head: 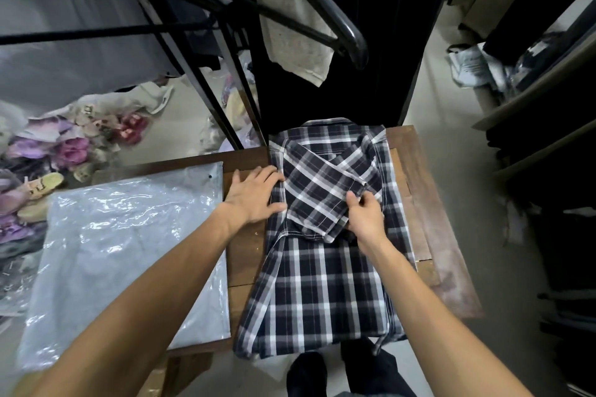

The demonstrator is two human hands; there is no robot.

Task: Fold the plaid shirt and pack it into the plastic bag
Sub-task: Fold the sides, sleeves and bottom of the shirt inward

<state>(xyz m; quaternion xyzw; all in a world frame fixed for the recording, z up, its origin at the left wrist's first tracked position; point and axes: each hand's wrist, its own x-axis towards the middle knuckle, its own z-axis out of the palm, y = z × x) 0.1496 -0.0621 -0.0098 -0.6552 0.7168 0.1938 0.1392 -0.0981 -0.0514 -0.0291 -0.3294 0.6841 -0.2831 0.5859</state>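
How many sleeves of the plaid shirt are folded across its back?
2. One sleeve runs diagonally from the left shoulder; the other sleeve crosses from the right, pinched by the right hand. The left hand presses the shirt's left edge.

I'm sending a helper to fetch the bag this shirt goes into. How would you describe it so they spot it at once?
Start at the wooden table where the plaid shirt lies. The plastic bag lies flat on the table's left part, beside the shirt and by the left hand. It is the only clear, glossy sheet there, crinkled, pale grey inside.
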